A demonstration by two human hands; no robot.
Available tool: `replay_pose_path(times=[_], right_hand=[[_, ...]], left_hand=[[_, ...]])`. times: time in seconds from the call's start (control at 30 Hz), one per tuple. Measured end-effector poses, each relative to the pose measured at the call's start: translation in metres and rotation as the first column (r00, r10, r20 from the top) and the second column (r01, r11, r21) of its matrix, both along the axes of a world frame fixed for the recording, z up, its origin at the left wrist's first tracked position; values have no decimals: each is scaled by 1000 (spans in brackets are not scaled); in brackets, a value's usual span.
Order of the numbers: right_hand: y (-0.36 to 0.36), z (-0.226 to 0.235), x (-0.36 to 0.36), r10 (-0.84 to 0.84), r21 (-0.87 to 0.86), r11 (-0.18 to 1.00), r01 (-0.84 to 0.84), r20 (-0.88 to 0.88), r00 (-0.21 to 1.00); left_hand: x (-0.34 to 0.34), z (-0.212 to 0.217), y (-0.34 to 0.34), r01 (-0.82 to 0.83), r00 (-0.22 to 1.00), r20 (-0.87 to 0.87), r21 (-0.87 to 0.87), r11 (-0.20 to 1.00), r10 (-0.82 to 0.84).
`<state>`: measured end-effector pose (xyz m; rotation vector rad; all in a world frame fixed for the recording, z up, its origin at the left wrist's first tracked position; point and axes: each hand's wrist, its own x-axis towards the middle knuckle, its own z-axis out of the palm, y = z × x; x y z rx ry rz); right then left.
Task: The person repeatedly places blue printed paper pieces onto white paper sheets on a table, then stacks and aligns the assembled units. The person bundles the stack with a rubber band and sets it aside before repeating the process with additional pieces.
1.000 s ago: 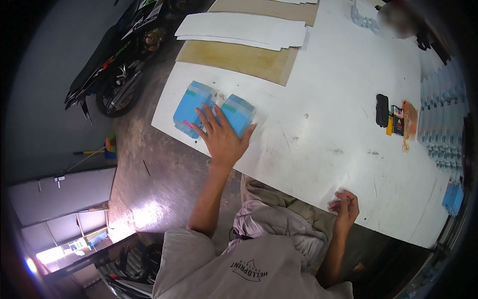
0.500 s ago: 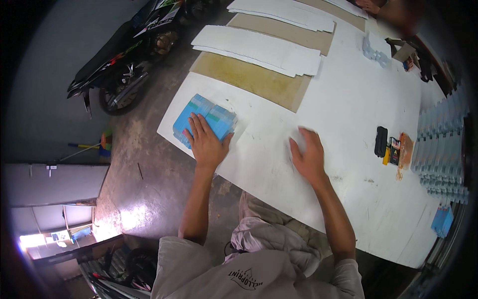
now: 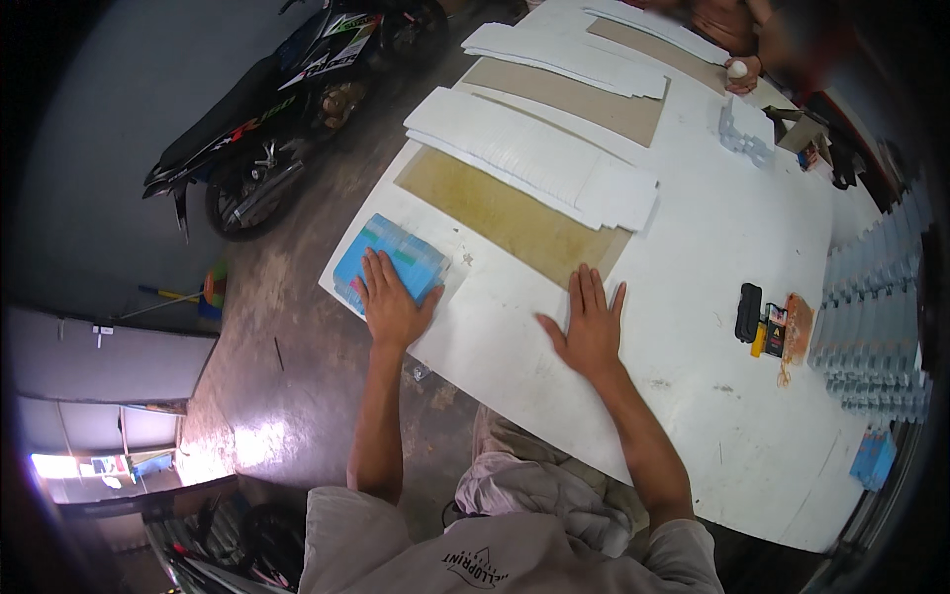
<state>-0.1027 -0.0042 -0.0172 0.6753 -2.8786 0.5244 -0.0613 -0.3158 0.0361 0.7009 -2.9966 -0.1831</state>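
Observation:
My left hand (image 3: 394,309) lies with fingers stretched over a stack of blue printed sheets (image 3: 408,253) at the table's left corner. The layers of the stack are fanned a little along its far and right sides. My right hand (image 3: 594,332) is spread palm down, with fingertips at the near right corner of a yellowish-tan board (image 3: 495,213); whether they press on it I cannot tell. A fanned row of white die-cut sheets (image 3: 534,153) overlaps the far part of that board.
Beyond lie more white sheets (image 3: 554,57) on a tan board (image 3: 584,97). A co-worker's hand (image 3: 744,74) holds something small and white at the far edge. A black case (image 3: 749,312) and clear plastic pieces (image 3: 861,317) are on the right. A motorcycle (image 3: 267,129) stands at left.
My right hand has moved forward to the board's corner, its fingers now spread. My left hand remains on the blue stack. The co-worker's hand with the white thing has come into view.

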Motion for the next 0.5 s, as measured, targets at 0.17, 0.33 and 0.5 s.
replay_pose_path(times=[0.17,0.33,0.5], right_hand=[[16,2,62,-41,6,999,40,52,998],[22,15,124,-76,-4,997,78,133,988],[42,33,122,-55,-153,986,72,112,992]], left_hand=[[-2,-6,0,23,1000,-6,-7,1000,-23],[7,-2,-12,45,993,-115,93,995,-34],[49,14,36,122,803,-545,546,829,240]])
